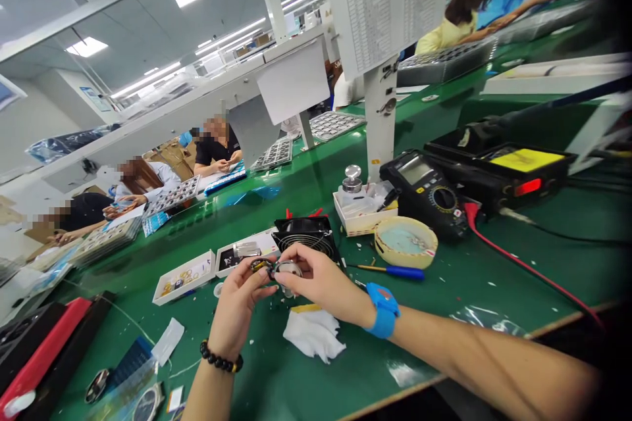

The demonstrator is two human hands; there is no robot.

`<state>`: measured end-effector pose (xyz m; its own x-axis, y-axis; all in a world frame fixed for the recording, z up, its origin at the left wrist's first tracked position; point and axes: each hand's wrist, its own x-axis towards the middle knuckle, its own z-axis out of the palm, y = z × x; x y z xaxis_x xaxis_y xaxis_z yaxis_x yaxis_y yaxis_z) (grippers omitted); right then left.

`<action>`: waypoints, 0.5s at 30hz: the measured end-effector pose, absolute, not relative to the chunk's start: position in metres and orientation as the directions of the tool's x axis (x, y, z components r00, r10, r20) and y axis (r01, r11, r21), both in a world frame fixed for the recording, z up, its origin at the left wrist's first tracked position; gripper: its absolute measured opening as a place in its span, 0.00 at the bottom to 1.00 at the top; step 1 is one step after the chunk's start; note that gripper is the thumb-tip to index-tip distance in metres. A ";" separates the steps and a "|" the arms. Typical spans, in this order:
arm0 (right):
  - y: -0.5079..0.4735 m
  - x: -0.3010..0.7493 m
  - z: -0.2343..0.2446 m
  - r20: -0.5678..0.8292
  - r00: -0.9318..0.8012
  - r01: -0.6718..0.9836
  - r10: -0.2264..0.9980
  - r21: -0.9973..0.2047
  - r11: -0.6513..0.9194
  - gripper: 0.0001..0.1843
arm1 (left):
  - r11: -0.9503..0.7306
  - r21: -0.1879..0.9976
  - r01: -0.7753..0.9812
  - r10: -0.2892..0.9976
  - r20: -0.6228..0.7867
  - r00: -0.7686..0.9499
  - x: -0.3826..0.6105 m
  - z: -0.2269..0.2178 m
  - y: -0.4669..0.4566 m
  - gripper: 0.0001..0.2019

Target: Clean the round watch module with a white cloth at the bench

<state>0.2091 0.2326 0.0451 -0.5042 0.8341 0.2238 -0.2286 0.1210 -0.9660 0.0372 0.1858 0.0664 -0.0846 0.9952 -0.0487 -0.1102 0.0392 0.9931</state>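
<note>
My left hand, with a dark beaded bracelet at the wrist, pinches a small dark round part with a bit of yellow. Close against it, my right hand grips a round silvery watch case between thumb and fingers. The two parts meet or nearly meet; fingers hide where they join. A blue wrist strap circles my right wrist. Just below the hands lies a crumpled white cloth. Behind them stands a black fan with a wire guard.
Small parts lie in white trays. Right of my hands are a blue-handled screwdriver, a round yellowish dish, a multimeter and a red cable. Another watch case lies lower left. Several people work across the bench.
</note>
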 end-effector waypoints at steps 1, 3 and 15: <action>0.232 0.209 0.045 0.223 -0.507 -0.224 0.832 -0.967 0.123 0.14 | 0.045 0.994 -0.104 0.996 -0.053 -0.077 0.036 0.066 0.186 0.14; 0.232 0.208 0.044 0.225 -0.509 -0.207 0.831 -0.969 0.135 0.14 | 0.048 0.995 -0.087 0.996 -0.055 -0.073 0.035 0.065 0.187 0.14; 0.236 0.206 0.039 0.245 -0.493 -0.122 0.835 -0.969 0.213 0.12 | -0.012 0.998 -0.063 0.979 -0.001 -0.202 0.038 0.066 0.192 0.16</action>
